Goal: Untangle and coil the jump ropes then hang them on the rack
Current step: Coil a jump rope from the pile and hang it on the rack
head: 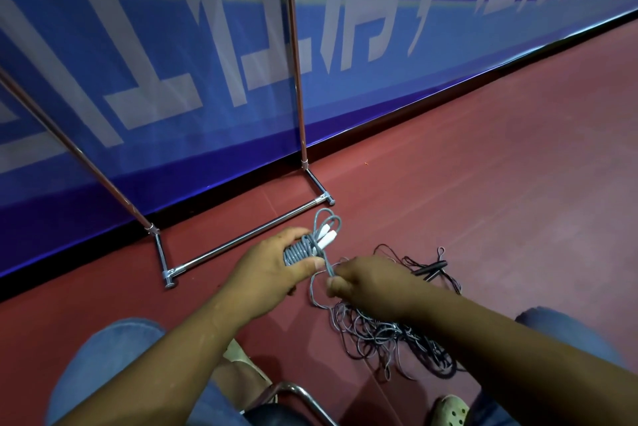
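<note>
Grip detail: my left hand (266,270) clasps the coiled grey rope (298,253); my right hand (369,284) pinches its free strand (328,267).

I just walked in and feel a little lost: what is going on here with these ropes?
A person is coiling a grey jump rope with white handles. The left hand grips the wound bundle, while the right hand pinches its loose strand. A tangled pile of dark ropes with black handles lies on the red floor. The chrome metal rack stands by the blue banner; no rope shows on its visible bars.
</note>
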Demonstrator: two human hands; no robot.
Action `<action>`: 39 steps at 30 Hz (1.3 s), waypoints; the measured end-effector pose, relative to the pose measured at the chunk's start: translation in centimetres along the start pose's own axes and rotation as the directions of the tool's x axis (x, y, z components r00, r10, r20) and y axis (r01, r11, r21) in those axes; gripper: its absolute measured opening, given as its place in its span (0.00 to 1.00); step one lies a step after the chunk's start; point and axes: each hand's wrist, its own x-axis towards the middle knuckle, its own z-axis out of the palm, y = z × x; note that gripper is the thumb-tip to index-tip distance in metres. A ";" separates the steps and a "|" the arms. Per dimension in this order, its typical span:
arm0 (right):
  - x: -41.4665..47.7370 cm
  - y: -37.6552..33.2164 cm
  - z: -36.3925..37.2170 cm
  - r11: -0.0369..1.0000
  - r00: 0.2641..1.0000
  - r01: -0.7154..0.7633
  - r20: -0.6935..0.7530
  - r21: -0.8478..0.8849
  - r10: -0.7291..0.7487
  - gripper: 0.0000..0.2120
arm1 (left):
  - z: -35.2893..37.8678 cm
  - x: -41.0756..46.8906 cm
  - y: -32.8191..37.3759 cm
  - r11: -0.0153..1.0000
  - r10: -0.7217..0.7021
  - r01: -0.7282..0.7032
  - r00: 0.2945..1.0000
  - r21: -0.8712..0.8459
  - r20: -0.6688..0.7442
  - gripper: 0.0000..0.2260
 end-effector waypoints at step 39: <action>0.6 0.9 -5.1 0.953 0.994 0.024 0.093 0.303 -0.055 0.09 | -0.4 -1.9 2.3 0.776 0.128 -0.315 0.927 0.546 0.353 0.39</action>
